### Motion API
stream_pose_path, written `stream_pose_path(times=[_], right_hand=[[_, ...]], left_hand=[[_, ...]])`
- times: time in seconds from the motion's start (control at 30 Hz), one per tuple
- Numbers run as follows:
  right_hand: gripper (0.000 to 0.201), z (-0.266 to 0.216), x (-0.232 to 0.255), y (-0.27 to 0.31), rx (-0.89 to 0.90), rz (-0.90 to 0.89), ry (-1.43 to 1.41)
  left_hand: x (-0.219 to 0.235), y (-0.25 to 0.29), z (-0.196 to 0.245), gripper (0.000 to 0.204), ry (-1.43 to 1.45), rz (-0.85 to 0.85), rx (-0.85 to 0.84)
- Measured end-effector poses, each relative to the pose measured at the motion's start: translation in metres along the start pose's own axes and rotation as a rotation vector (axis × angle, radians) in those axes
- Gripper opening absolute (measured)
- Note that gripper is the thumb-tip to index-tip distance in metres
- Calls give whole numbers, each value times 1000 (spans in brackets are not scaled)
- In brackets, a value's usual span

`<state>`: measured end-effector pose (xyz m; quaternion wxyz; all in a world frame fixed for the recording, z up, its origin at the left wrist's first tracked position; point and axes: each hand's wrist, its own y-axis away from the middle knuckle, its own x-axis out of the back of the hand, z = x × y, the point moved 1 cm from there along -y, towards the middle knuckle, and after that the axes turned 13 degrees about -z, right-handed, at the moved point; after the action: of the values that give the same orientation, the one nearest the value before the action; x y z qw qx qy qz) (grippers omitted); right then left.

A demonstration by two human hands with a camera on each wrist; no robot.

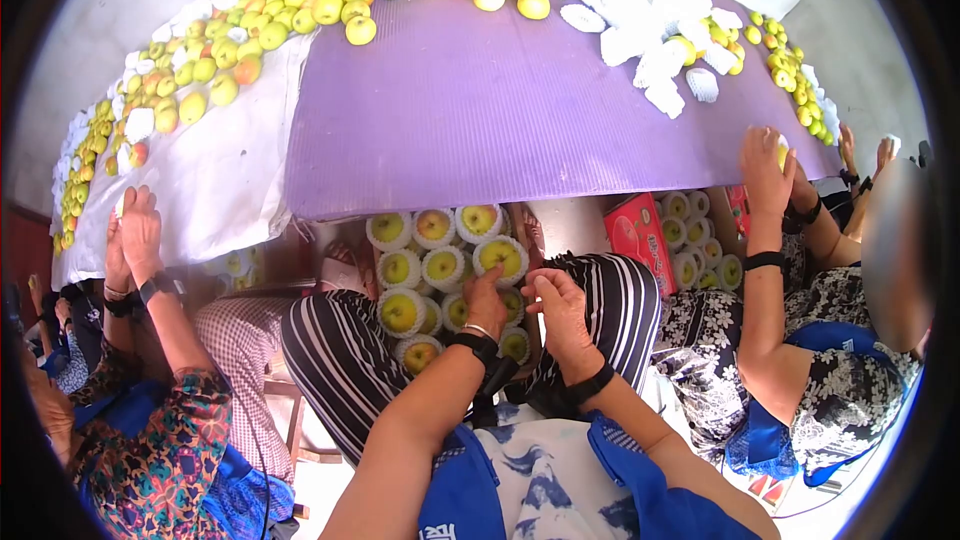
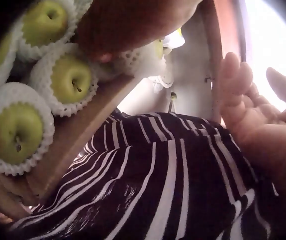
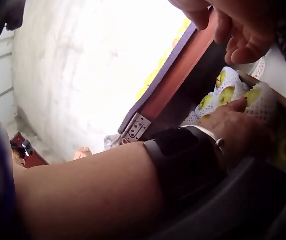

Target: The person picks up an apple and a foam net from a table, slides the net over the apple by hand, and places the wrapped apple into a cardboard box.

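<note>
Below me, a box of apples (image 1: 398,312), each in a white foam net, sits between the knees. My left hand (image 1: 482,302) is over the box's right side, its thumb against a netted apple (image 1: 500,256). From the right wrist view, the left hand (image 3: 243,132) holds this apple (image 3: 257,100) at its near side; most of the fingers are hidden behind the hand. Just right of the box, my right hand (image 1: 562,315) hovers with loosely bent fingers and nothing in them. In the left wrist view the right hand (image 2: 253,100) appears above the striped trousers.
Ahead stands a purple-covered table (image 1: 450,110) with loose apples (image 1: 330,8) along its far side and a heap of white foam nets (image 1: 650,10). A red carton (image 1: 636,240) is on the right. People work closely on both sides, their hands (image 1: 768,170) raised at the table edge.
</note>
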<state>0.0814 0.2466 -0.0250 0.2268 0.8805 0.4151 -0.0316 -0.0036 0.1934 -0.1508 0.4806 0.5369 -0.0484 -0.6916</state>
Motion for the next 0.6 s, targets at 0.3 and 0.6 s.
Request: stream_pose_path(times=[0.3,0.6], right_hand=[[19,4,-1,-3,-66,-84,22],[16,6,3,-10,-104,-100,20]], left_hand=[[8,-14,-4,23,-206,35,15],[-18,2,1,20,-208,-30,-27]])
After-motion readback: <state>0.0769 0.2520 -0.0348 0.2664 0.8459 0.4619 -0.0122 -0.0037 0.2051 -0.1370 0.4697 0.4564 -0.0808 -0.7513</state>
